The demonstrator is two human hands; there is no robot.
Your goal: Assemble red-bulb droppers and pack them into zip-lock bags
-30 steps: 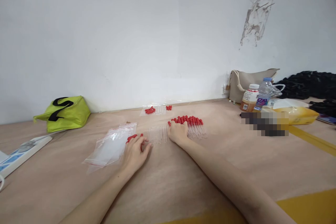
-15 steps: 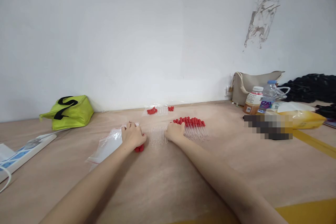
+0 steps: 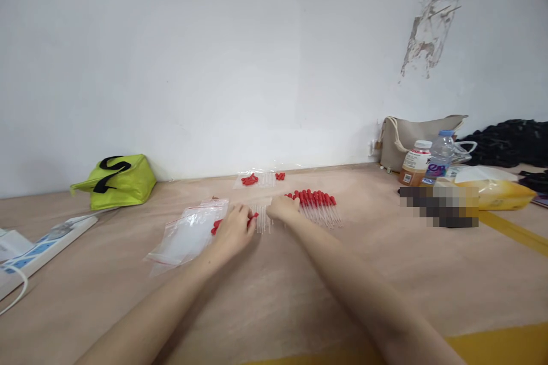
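Note:
A red rubber dropper bulb [image 3: 254,219] is pinched at the fingertips of my left hand [image 3: 234,227]. More red bulbs [image 3: 216,227] lie partly hidden behind that hand, beside a clear zip bag. My right hand [image 3: 282,207] is closed at the right end of a row of thin clear dropper tubes [image 3: 262,218]; its fingers hide whatever they grip. To the right of it lies a row of droppers with red bulbs fitted [image 3: 317,199], their clear tips pointing toward me.
Clear zip bags [image 3: 188,234] lie left of my left hand. Near the wall is a bag of red bulbs and tubes [image 3: 250,179]. A lime-green bag [image 3: 122,181] and power strip [image 3: 47,248] stand left; bottles [image 3: 416,164], a grey bag [image 3: 423,128] and a yellow packet [image 3: 496,189] stand right.
My left hand has moved right from the pile of red bulbs toward the clear tubes, with one bulb now showing at its fingertips. My right hand has barely shifted.

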